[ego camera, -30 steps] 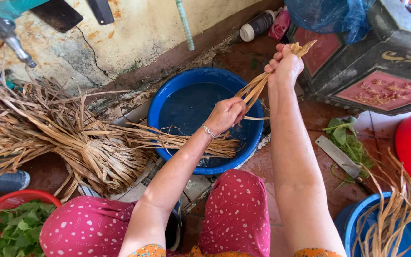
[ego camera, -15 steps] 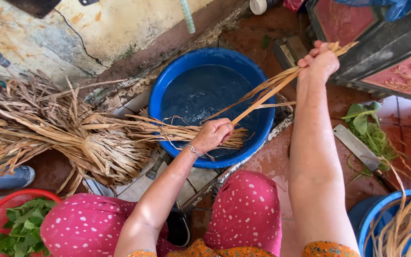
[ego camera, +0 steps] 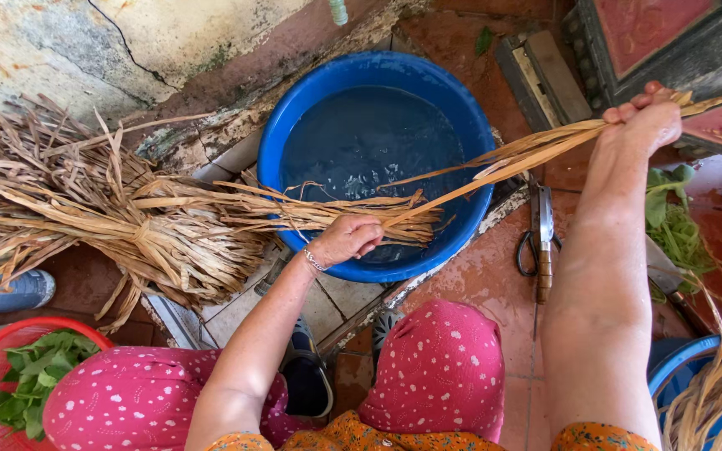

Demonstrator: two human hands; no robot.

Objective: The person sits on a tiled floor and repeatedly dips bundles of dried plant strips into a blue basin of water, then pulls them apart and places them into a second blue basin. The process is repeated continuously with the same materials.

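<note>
My right hand (ego camera: 645, 121) is raised at the right and grips the end of several long dried straw strips (ego camera: 511, 160). The strips run slanting down to my left hand (ego camera: 348, 238), which pinches them above the near rim of a blue basin (ego camera: 290, 125) holding water. A big tied bundle of dried straw (ego camera: 110, 217) lies to the left, its loose ends reaching over the basin to my left hand.
Scissors (ego camera: 541, 242) lie on the red tile floor right of the basin. A red basket of green leaves (ego camera: 10, 384) sits bottom left. Another blue basin with straw (ego camera: 712, 384) is bottom right. Green leaves (ego camera: 670, 221) lie at the right. My knees in red dotted trousers are below.
My right hand has pulled the strips farther out to the right. My left hand has slid down the strips toward the basin's near rim. The view has shifted closer.
</note>
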